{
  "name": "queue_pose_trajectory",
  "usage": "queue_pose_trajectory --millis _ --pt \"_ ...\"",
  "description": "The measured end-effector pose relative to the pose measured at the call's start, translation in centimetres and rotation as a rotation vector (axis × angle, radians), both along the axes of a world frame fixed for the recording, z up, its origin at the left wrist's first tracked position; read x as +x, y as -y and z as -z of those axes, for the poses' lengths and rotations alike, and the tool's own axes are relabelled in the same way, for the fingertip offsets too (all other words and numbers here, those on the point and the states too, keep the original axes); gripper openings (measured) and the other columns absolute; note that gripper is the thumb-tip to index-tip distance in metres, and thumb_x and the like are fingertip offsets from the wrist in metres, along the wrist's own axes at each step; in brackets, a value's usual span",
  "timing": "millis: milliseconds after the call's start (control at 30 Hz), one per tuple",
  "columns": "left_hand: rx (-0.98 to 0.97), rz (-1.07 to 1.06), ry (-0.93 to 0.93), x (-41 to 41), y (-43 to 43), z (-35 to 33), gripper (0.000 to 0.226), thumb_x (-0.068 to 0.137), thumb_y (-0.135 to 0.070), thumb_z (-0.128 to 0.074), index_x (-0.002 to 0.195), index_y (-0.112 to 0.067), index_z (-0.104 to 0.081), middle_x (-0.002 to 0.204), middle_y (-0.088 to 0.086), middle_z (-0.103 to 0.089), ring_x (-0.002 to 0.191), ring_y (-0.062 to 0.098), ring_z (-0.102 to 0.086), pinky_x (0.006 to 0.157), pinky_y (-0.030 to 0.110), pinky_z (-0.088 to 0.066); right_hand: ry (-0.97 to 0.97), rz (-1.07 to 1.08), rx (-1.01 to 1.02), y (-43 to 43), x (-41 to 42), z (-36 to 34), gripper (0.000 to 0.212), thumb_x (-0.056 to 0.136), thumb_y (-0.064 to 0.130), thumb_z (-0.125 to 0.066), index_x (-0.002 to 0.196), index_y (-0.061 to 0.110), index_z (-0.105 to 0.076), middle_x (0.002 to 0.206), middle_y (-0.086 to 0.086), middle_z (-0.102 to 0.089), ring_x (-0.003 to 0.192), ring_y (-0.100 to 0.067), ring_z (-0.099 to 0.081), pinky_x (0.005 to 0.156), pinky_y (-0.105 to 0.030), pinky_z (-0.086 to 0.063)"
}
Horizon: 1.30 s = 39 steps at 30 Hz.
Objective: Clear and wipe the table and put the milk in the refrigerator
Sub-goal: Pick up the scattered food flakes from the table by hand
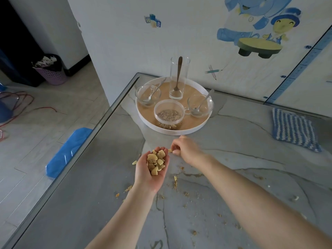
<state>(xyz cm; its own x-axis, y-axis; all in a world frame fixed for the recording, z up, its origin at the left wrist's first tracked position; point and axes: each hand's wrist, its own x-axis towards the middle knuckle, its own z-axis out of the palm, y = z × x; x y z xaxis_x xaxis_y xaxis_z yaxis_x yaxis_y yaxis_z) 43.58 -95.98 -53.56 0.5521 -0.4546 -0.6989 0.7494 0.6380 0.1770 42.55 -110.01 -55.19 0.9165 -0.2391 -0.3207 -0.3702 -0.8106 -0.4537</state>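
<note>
My left hand (152, 174) lies palm up over the grey table (242, 177), cupping a pile of broken biscuit pieces (156, 161). Just right of its fingertips, my right hand (186, 147) pinches one small biscuit piece (170, 150) between curled fingers. Loose crumbs (175, 180) and small bits are scattered over the tabletop around both arms. A blue and white striped cloth (294, 131) lies at the right side of the table. No milk is in view.
A round white tray (203, 125) at the back of the table holds a tall glass with a spoon (179, 78), two glass bowls with spoons and a lidded container of cereal (168, 113). A purple bin (52, 71) and blue stool (68, 151) stand on the floor, left.
</note>
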Motion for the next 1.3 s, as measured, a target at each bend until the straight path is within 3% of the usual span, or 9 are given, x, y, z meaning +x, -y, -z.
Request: queue_pose_trajectory --millis 233,333,433,567,700,833,967,1133,1300 --pt "0.013 -0.013 0.003 -0.2 -0.3 0.1 0.029 0.095 -0.015 -0.038 0.083 0.000 -0.059 0.067 0.010 -0.066 0.080 0.024 -0.063 0.082 0.033 -0.051 -0.028 0.034 0.010 -0.2 -0.2 -1.0 0.021 0.092 0.013 -0.050 0.107 0.000 -0.058 0.108 -0.015 -0.061 0.105 -0.030 -0.055 0.085 -0.033 -0.041" --pt "0.035 -0.003 0.020 -0.6 -0.2 0.0 0.028 0.095 -0.015 -0.037 0.082 0.000 -0.058 0.071 0.010 -0.065 0.080 0.024 -0.062 0.083 0.033 -0.051 0.075 0.170 0.247 -0.1 -0.8 -2.1 0.015 0.088 0.012 -0.056 0.098 0.001 -0.060 0.076 0.003 -0.056 0.083 -0.018 -0.054 0.074 -0.030 -0.041" --pt "0.044 0.019 0.017 -1.0 0.2 0.0 0.026 0.095 -0.016 -0.038 0.085 -0.001 -0.057 0.086 0.011 -0.062 0.082 0.023 -0.062 0.081 0.034 -0.052 0.127 0.143 0.436 -0.5 -1.8 -4.2 0.009 0.086 0.011 -0.060 0.094 0.007 -0.060 0.073 0.009 -0.055 0.075 -0.011 -0.054 0.076 -0.033 -0.048" --pt "0.034 0.029 0.017 -1.7 1.1 -0.3 0.024 0.094 -0.014 -0.040 0.085 0.000 -0.058 0.077 0.011 -0.065 0.080 0.022 -0.061 0.083 0.035 -0.052 0.065 0.071 0.660 0.0 -3.0 -6.4 0.024 0.084 0.008 -0.063 0.107 0.004 -0.061 0.081 0.005 -0.056 0.076 -0.001 -0.053 0.062 -0.007 -0.048" --pt "-0.031 0.061 0.019 -1.9 1.3 -0.7 0.030 0.095 -0.016 -0.036 0.081 -0.001 -0.058 0.071 0.011 -0.066 0.080 0.023 -0.062 0.076 0.032 -0.055 0.141 0.270 0.409 3.3 -4.1 -4.8 0.019 0.087 0.011 -0.060 0.104 0.007 -0.065 0.092 -0.003 -0.065 0.079 -0.010 -0.056 0.066 -0.021 -0.046" --pt "-0.020 0.067 0.026 -1.9 0.9 -0.8 0.031 0.095 -0.017 -0.035 0.081 -0.002 -0.058 0.071 0.011 -0.066 0.081 0.023 -0.062 0.082 0.032 -0.050 -0.038 0.269 0.069 5.2 -5.9 -1.5 0.024 0.088 0.017 -0.057 0.109 0.007 -0.062 0.111 -0.012 -0.065 0.091 -0.023 -0.058 0.073 -0.026 -0.042" --pt "-0.008 0.035 0.027 -1.6 0.3 -0.7 0.031 0.095 -0.017 -0.036 0.081 -0.001 -0.059 0.066 0.012 -0.068 0.081 0.023 -0.062 0.079 0.033 -0.051 -0.024 0.145 0.091 2.9 -5.9 -0.7 0.032 0.085 0.024 -0.061 0.114 0.009 -0.061 0.114 -0.012 -0.061 0.101 -0.024 -0.059 0.078 -0.020 -0.037" --pt "0.011 0.026 0.055 -1.1 -0.5 -0.7 0.032 0.095 -0.018 -0.036 0.081 -0.003 -0.060 0.067 0.011 -0.069 0.069 0.022 -0.069 0.075 0.031 -0.055 -0.049 -0.140 0.115 -1.2 -5.3 -0.9 0.036 0.075 0.022 -0.073 0.105 0.007 -0.060 0.099 -0.005 -0.047 0.085 -0.021 -0.051 0.068 -0.021 -0.035" --pt "0.001 0.014 0.058 -1.0 -1.0 -0.4 0.032 0.095 -0.019 -0.037 0.079 -0.003 -0.060 0.069 0.011 -0.069 0.064 0.022 -0.070 0.075 0.031 -0.054 -0.069 -0.257 0.037 -2.7 -5.3 -1.3 0.026 0.081 0.015 -0.065 0.106 0.007 -0.063 0.108 -0.013 -0.052 0.103 -0.029 -0.055 0.081 -0.026 -0.040"
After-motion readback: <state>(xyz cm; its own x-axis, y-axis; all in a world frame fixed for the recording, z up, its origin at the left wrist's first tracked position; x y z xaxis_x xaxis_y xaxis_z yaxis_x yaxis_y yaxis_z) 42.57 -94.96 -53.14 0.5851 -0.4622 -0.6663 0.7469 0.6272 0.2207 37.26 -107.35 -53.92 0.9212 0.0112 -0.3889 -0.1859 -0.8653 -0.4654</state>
